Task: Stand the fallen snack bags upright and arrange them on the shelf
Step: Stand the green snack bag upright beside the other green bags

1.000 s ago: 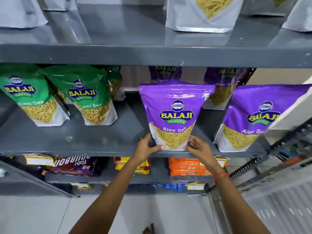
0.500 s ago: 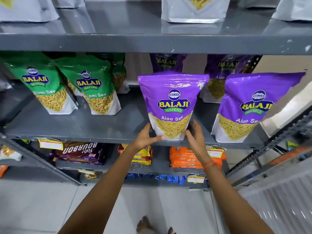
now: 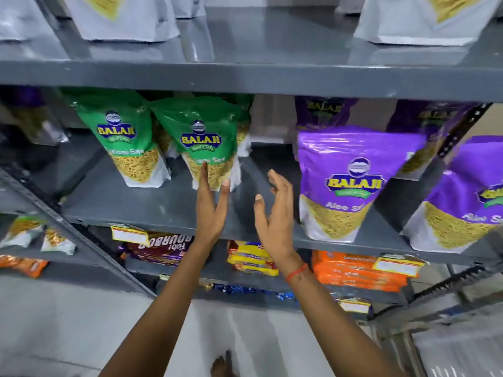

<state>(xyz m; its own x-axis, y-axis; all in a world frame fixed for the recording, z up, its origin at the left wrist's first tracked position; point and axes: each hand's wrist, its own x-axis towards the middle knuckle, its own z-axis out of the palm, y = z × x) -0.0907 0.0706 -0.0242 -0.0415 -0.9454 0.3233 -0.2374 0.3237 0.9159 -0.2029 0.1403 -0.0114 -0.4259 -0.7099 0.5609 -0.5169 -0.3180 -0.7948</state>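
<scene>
On the grey middle shelf [image 3: 152, 208] two green Balaji bags stand upright: one at the left [image 3: 125, 142] and one beside it [image 3: 206, 142]. A purple Aloo Sev bag [image 3: 348, 180] stands upright to the right, with another purple bag [image 3: 462, 197] at the far right and more purple bags behind. My left hand [image 3: 211, 208] is open, its fingertips in front of the lower part of the second green bag. My right hand [image 3: 275, 213] is open over the bare gap between the green and purple bags, holding nothing.
The upper shelf [image 3: 245, 77] carries white-bottomed bags. Below are a brown Bourbon biscuit pack [image 3: 160, 247], yellow packs [image 3: 253, 257] and orange packs [image 3: 353, 273]. A slanted shelf rail [image 3: 68, 227] runs at the left. The floor and a bare foot [image 3: 221, 365] show at the bottom.
Both hands have let go of the purple Aloo Sev bag, which stays upright, and moved left toward the second green bag. The view has shifted left too.
</scene>
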